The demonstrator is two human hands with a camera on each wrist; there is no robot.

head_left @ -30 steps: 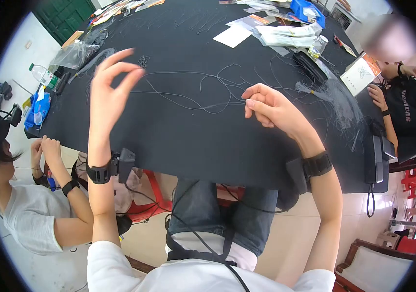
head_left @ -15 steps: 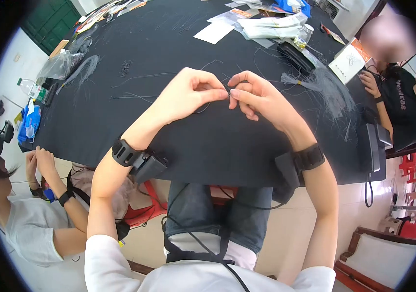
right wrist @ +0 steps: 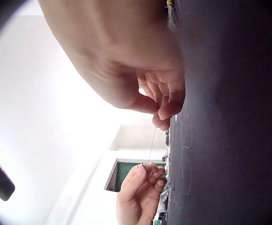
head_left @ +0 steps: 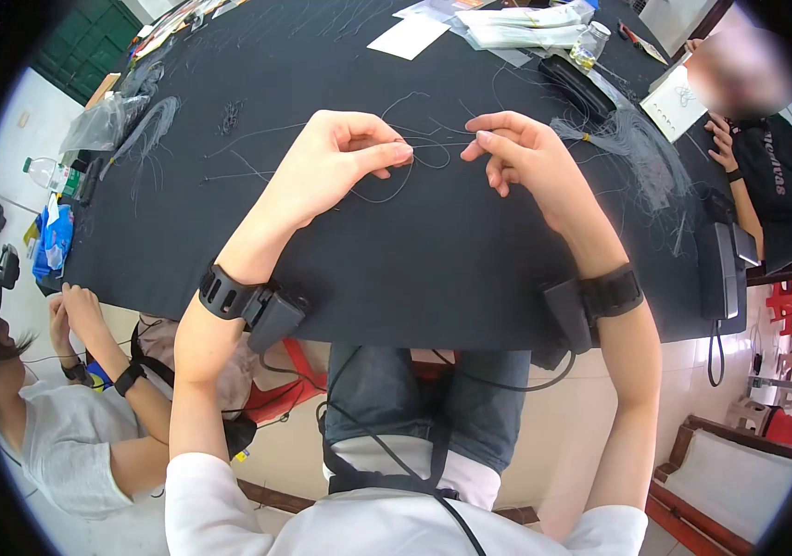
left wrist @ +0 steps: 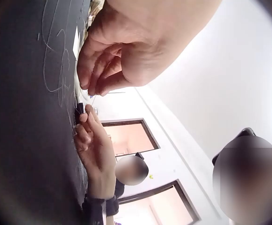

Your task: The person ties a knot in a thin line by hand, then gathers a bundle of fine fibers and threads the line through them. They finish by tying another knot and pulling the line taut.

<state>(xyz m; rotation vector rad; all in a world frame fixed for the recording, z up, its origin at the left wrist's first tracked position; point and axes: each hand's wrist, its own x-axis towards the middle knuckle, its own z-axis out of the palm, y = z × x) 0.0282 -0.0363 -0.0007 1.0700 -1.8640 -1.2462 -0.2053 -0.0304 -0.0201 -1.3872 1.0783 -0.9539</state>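
Above the black table, the left hand point(head_left: 348, 165) pinches a thin line between thumb and fingertip. The right hand point(head_left: 533, 165) pinches the same line to its right, thumb against index finger. A short span of line point(head_left: 440, 145) runs between the two hands; in the right wrist view this line point(right wrist: 152, 146) looks straight. A small dark piece at the left fingertips point(right wrist: 144, 166) is too small to identify. Loops of thin line point(head_left: 386, 198) hang or lie below and behind the left hand.
A bundle of clear lines point(head_left: 632, 153) lies right of the hands, beside a black case point(head_left: 577, 87). White packets point(head_left: 525, 28) and a small jar point(head_left: 590, 44) are at the back. A small dark pile point(head_left: 230, 116) lies left. People sit at both sides.
The left hand came in from the far left to meet the right hand, then both drew slightly apart with line between them. The camera view has shifted a little.
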